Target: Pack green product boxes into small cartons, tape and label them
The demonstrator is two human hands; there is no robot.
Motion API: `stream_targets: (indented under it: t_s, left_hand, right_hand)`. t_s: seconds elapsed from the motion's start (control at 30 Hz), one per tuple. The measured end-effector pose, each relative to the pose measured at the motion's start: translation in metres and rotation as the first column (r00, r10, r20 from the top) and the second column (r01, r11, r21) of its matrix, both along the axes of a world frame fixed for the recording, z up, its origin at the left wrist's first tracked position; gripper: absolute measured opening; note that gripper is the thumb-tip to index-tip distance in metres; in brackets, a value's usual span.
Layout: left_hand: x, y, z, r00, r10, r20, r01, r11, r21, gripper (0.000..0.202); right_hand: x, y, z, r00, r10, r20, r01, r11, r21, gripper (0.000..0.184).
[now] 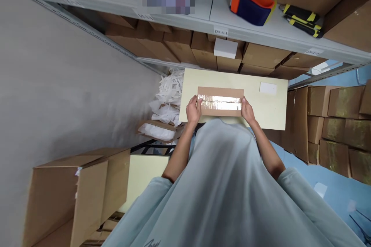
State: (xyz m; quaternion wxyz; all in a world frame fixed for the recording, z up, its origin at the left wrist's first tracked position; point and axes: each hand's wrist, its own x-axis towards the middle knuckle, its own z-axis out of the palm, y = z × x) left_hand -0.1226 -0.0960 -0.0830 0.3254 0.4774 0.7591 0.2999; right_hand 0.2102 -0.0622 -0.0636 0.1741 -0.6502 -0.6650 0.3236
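Note:
A small flat cardboard box [220, 93] with a strip of shiny clear tape along its top lies on a pale yellow table [269, 114]. My left hand [193, 110] grips the box's left end, fingers curled over the edge. My right hand [247, 109] holds the right end the same way. Both hands sit at the near side of the box, pressing on the tape's ends.
A white card [268, 88] lies on the table to the right. Grey shelving [208, 7] above holds cardboard boxes, an orange and blue tape dispenser [251, 4] and a yellow-black knife [303, 20]. White bags [166, 98] are piled left; an open carton [77, 195] stands lower left.

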Motion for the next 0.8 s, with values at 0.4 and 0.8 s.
stream_targets:
  t_s: [0.4,0.8]
  left_hand:
    - [-0.033,0.031,0.016,0.999,-0.015,0.047,0.006,0.985,0.173,0.033]
    - [-0.010,0.000,-0.017,0.967,0.253,0.038,-0.241,0.951,-0.193,0.017]
  right_hand:
    - [-0.003,0.026,0.037,0.995,0.015,-0.101,0.004,0.983,0.184,0.050]
    - [-0.012,0.003,0.000,0.984,0.110,0.138,-0.094,0.989,-0.119,0.034]
